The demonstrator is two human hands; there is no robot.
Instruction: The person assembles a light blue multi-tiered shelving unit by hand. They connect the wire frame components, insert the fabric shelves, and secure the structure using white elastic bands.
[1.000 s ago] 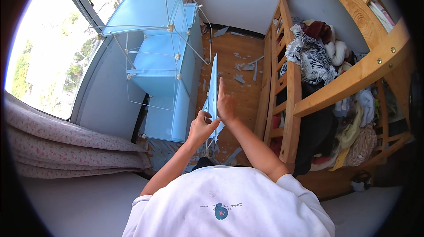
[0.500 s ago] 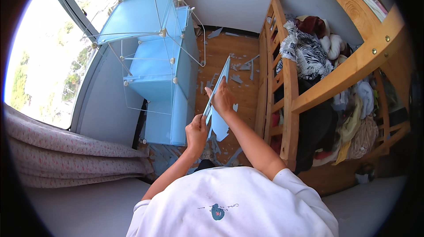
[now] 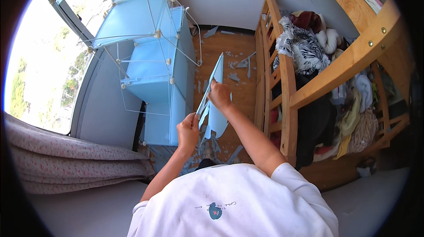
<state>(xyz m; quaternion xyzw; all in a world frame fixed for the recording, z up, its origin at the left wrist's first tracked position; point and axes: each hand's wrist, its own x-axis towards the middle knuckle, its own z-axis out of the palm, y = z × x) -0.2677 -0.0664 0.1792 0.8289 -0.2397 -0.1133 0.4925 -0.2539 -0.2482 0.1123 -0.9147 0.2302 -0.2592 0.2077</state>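
I hold a thin light-blue plastic panel [image 3: 215, 74] edge-on over the wooden floor. My right hand [image 3: 219, 95] grips its middle edge. My left hand [image 3: 188, 128] pinches its lower corner, nearer my body. A jagged, broken blue piece [image 3: 217, 122] hangs below the panel between my hands. Just left of the panel stands a light-blue modular cube shelf [image 3: 148, 64] made of panels and wire frames with white connectors.
Blue plastic shards [image 3: 236, 67] lie scattered on the wooden floor [image 3: 229, 45]. A wooden bunk bed frame [image 3: 282, 87] packed with clothes and soft toys rises at the right. A window [image 3: 39, 69] and a patterned curtain [image 3: 57, 157] are at the left.
The panel has tilted, its top swinging right and away from the shelf. My hands have shifted slightly lower and apart along its edge.
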